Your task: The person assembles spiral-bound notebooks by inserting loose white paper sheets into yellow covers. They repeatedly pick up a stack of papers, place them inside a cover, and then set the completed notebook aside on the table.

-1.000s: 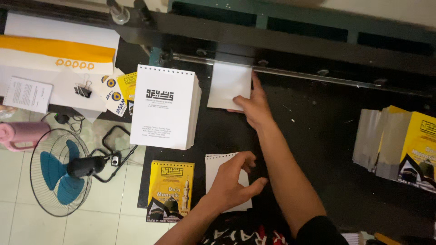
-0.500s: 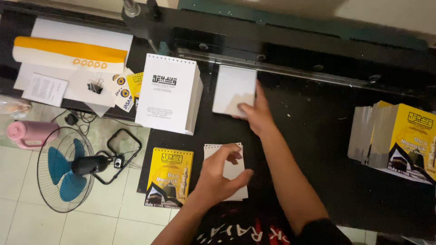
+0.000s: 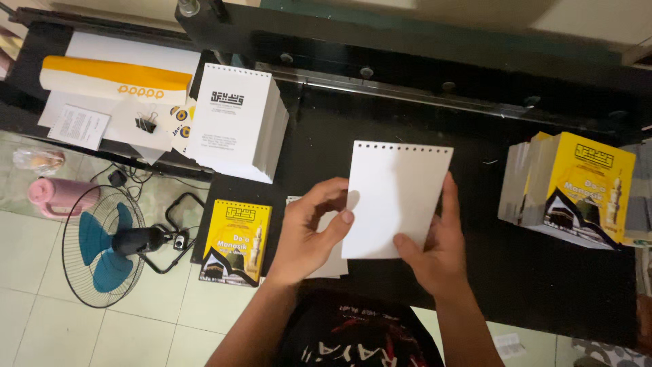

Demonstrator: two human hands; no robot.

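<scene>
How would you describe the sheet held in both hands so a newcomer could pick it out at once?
Start at the black worktable and look to its middle, in front of the person. There the left hand and right hand hold up a white sheet by its lower edge. Unlike the printed stack and yellow booklets nearby, it is blank, with punched holes along its top.

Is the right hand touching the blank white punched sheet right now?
Touching. The head view shows the right hand gripping the white punched sheet at its lower right edge, thumb lying on its face, while the left hand steadies its left edge.
</scene>
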